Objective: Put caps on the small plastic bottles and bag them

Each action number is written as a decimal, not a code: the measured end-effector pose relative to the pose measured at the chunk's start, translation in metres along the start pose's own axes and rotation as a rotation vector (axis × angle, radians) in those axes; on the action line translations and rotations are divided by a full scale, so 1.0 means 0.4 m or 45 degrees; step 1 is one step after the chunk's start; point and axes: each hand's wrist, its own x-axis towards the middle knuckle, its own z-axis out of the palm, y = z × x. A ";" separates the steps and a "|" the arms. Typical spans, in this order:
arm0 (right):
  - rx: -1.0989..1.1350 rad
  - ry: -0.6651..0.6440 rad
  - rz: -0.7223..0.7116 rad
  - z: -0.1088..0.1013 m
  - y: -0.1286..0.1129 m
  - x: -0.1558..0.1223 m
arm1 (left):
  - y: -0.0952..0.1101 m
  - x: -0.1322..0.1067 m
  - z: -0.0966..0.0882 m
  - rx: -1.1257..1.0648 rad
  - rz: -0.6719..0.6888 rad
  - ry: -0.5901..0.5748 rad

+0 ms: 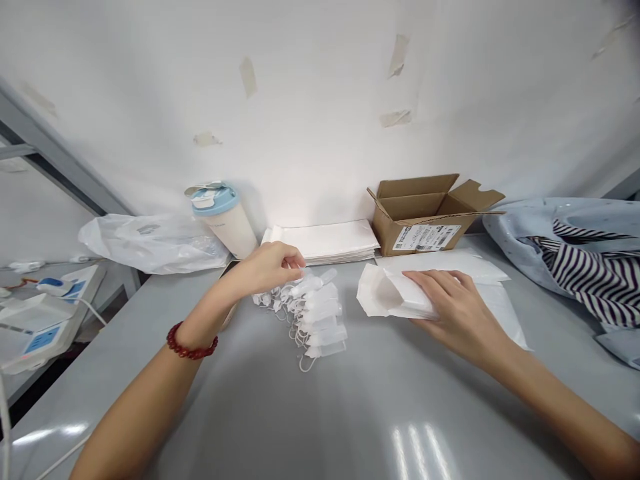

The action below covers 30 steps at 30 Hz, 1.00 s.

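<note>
My right hand point(453, 307) is closed around a white padded mailer point(387, 293), whose mouth gapes toward the left. More flat white mailers point(497, 307) lie on the table beneath and behind it. In the middle of the table is a pile of small white, partly see-through pieces with thin string loops point(320, 313), several of them lined up in a row. Over the pile's back edge, my left hand point(277, 267) has thumb and fingers pinched together. Whatever may be between those fingertips is too small to make out.
Against the wall stand a cup with a blue lid point(225, 217), a white plastic bag point(155, 243), a stack of white envelopes point(330, 241) and an open cardboard box point(425, 213). Clothing point(575, 260) lies at right. Power sockets point(43, 340) and cables are at far left.
</note>
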 end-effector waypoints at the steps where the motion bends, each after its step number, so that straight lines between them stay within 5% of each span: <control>1: 0.001 -0.015 -0.005 0.001 -0.002 0.000 | -0.002 0.001 0.004 0.033 0.013 -0.017; 6: 0.042 -0.053 -0.002 0.001 -0.007 -0.003 | 0.012 -0.004 0.011 0.107 0.062 -0.118; 15: 0.064 -0.045 0.027 -0.001 -0.006 -0.002 | 0.054 0.007 0.050 0.017 0.232 0.126; 30: 0.055 -0.078 0.002 0.007 -0.006 -0.005 | 0.056 0.021 0.094 -0.118 0.317 -0.092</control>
